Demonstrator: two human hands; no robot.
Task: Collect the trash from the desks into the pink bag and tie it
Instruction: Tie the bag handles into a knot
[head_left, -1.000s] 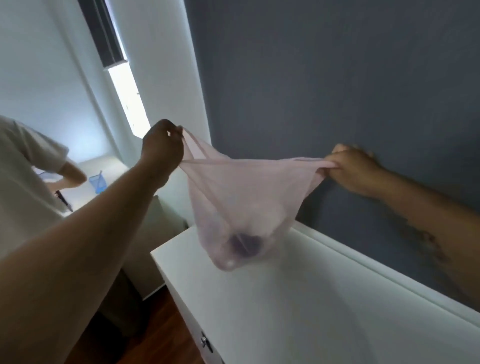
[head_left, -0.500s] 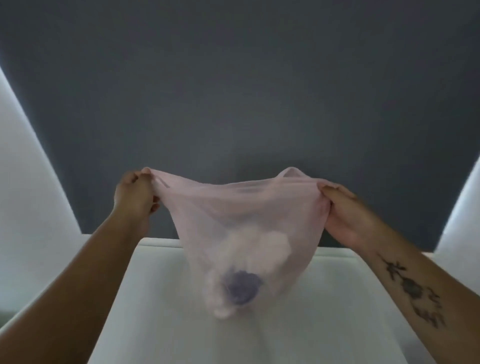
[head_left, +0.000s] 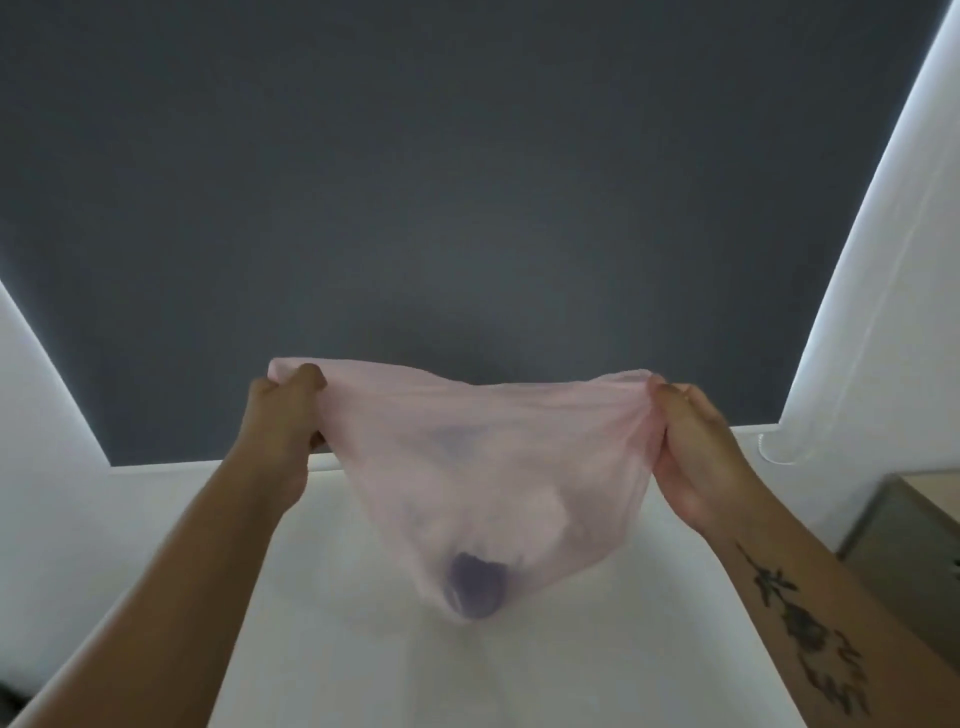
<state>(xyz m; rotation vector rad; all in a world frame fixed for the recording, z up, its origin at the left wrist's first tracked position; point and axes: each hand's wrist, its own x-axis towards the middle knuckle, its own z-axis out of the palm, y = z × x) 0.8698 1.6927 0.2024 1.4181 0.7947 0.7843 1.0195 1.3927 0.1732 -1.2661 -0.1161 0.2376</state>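
I hold the pink bag (head_left: 483, 467) stretched between both hands above a white desk (head_left: 363, 649), its mouth pulled taut from nine o'clock to three o'clock. My left hand (head_left: 283, 410) is clenched on the gathered rim at nine o'clock; my right hand (head_left: 691, 447), at three o'clock, pinches the opposite bunched rim with fingers curled shut on the film. The sack hangs between them toward six o'clock, with pale crumpled trash and a dark purple lump (head_left: 475, 584) sagging at its bottom; whether it touches the desk I cannot tell. Both hands sit about equally near the load, so I judge tying calls for bringing the two held ends together at the middle. There is open room there: a dark grey wall (head_left: 467, 182) lies at twelve o'clock behind the bag, and a grey cabinet (head_left: 909, 525) stands at four o'clock, well apart from my right wrist.
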